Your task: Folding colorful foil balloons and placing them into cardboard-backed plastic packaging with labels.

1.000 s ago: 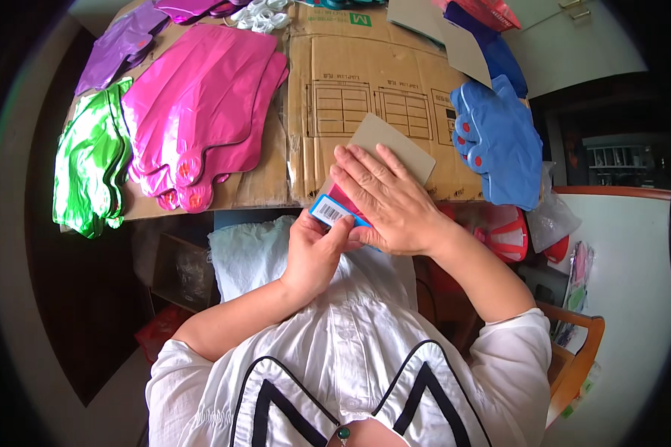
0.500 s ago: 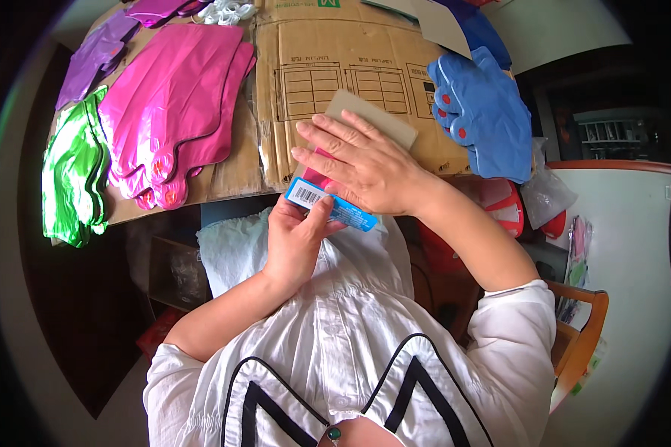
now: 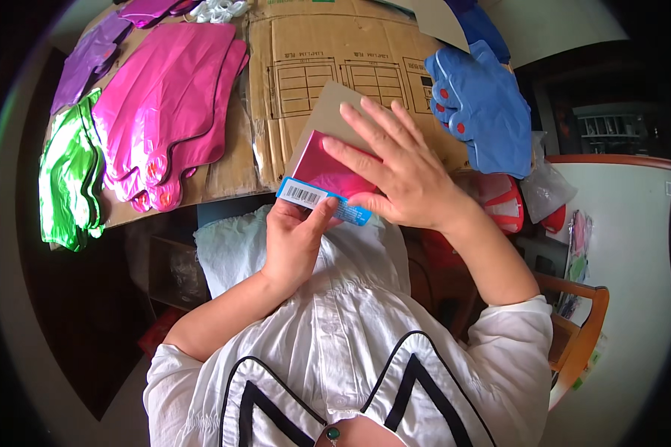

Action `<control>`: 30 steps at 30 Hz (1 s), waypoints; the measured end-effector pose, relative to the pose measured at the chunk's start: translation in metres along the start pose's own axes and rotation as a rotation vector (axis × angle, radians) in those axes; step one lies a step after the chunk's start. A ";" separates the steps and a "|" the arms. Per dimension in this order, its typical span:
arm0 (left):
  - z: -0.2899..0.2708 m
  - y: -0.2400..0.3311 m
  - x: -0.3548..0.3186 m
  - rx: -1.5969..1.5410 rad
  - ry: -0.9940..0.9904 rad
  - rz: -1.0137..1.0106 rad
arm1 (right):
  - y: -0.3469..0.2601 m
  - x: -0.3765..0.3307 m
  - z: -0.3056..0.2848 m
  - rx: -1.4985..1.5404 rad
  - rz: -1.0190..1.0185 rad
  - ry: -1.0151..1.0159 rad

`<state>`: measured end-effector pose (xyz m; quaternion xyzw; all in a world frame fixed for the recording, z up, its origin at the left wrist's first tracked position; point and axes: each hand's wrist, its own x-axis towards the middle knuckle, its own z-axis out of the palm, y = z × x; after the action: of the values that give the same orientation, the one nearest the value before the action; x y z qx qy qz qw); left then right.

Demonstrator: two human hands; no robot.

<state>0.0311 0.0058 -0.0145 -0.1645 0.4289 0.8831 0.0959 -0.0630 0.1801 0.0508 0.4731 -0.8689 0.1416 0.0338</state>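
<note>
On a tabletop covered by printed brown corrugated cardboard (image 3: 298, 41), from the left, lie one shiny green foil pile (image 3: 67, 175), one purple foil pile (image 3: 86, 63) and one glossy pink foil pile (image 3: 164, 89) of at least two pieces. At the front edge, the left hand (image 3: 294, 242) pinches one blue card strip (image 3: 354, 213) with a white barcode label, below one magenta foil piece (image 3: 328, 170) and one flat grey board (image 3: 328, 112); the right hand (image 3: 414, 182) spreads its fingers over them. Rightward come one matte blue pile (image 3: 488, 112), one clear plastic bag (image 3: 550, 192) and one wooden chair (image 3: 590, 320).
</note>
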 end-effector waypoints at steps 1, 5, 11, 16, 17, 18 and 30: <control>0.001 0.002 -0.001 0.008 0.001 -0.030 | 0.003 -0.005 0.008 -0.027 0.008 -0.005; -0.004 -0.008 0.002 0.008 -0.009 0.008 | 0.013 -0.012 0.024 -0.066 0.025 -0.038; 0.000 0.002 -0.003 -0.104 -0.024 -0.046 | 0.014 -0.014 -0.015 0.238 0.147 0.272; -0.003 0.001 -0.005 -0.210 -0.078 -0.070 | -0.025 -0.045 -0.008 0.783 0.632 0.291; -0.003 0.001 -0.004 -0.211 -0.084 -0.071 | -0.029 -0.050 0.001 0.911 0.702 0.273; -0.002 0.002 -0.004 -0.210 -0.086 -0.071 | -0.031 -0.051 0.006 0.939 0.757 0.245; -0.001 0.000 -0.004 -0.186 -0.067 -0.069 | -0.039 -0.042 0.017 1.082 0.922 0.103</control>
<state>0.0347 0.0049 -0.0131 -0.1577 0.3357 0.9202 0.1250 -0.0058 0.1893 0.0349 0.0006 -0.7856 0.5752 -0.2281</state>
